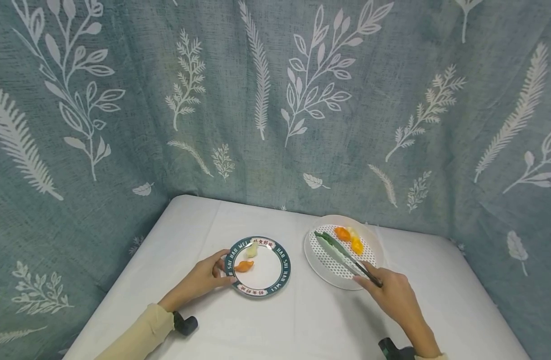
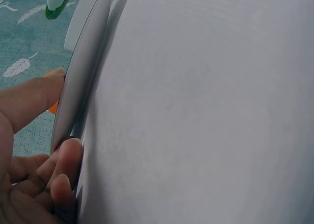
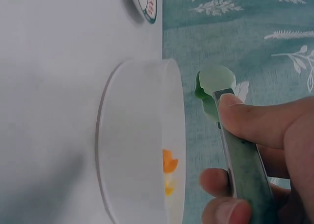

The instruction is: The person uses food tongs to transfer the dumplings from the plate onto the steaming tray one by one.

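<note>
1. The right hand (image 1: pixel 394 295) pinches the dark handles of green-tipped metal tongs (image 1: pixel 343 254). Their long axis runs diagonally, tips pointing up-left over the white dotted plate (image 1: pixel 322 260).
2. The left hand (image 1: pixel 203 277) curls thumb and fingers around the rim of the round teal-bordered white plate (image 1: pixel 275 280), which holds an orange dumpling (image 1: pixel 244 266).

- A staged tabletop recording set, not a real kitchen: a teal leaf-print cloth (image 1: pixel 266 100) hangs as backdrop on every side.
- A worktop (image 1: pixel 302 320) under a plain white sheet carries only two plates with small food pieces.
</note>
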`<state>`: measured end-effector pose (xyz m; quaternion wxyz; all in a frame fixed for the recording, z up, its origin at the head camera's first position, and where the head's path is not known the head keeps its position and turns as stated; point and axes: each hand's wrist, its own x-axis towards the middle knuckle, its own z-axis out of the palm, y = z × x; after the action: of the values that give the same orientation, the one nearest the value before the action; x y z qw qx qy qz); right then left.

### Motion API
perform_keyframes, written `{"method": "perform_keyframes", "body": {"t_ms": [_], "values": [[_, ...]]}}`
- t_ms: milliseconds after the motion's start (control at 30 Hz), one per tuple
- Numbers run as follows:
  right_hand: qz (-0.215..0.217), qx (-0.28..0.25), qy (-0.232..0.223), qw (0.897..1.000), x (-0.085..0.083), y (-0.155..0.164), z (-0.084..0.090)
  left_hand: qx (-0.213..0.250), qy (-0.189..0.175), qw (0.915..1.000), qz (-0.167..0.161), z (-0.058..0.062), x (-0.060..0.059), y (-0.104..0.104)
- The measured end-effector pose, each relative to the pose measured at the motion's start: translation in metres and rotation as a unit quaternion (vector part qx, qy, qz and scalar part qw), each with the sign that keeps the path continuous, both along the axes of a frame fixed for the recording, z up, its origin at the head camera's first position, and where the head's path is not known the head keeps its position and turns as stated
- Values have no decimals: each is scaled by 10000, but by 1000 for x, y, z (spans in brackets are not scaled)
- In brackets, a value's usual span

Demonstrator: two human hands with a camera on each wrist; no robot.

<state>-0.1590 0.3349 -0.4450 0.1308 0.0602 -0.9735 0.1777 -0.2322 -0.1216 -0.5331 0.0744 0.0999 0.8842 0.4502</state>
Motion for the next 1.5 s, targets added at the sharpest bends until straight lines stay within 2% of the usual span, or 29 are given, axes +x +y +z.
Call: {"method": "perform_keyframes", "body": {"t_ms": [267, 500, 600, 833, 1333, 1500], "values": [[-262, 148, -166, 9994, -8, 24, -10, 14, 42, 10000, -34, 0, -1, -1], [-455, 340, -619, 9965, -14, 38, -17, -43, 75, 9999, -55, -2, -1, 0], [-540, 357, -785, 9948, -16, 41, -18, -50, 95, 9999, -89, -2, 0, -1], [-541, 371, -660, 9957, -23, 44, -20, -65, 110, 9999, -39, -2, -2, -1], [-730, 429, -1253, 9885, -29, 46, -14, -33, 42, 10000, -15, -2, -3, 0], [-731, 428, -1314, 9877, -30, 47, -15, -71, 33, 10000, -1, -3, -3, 1]]}}
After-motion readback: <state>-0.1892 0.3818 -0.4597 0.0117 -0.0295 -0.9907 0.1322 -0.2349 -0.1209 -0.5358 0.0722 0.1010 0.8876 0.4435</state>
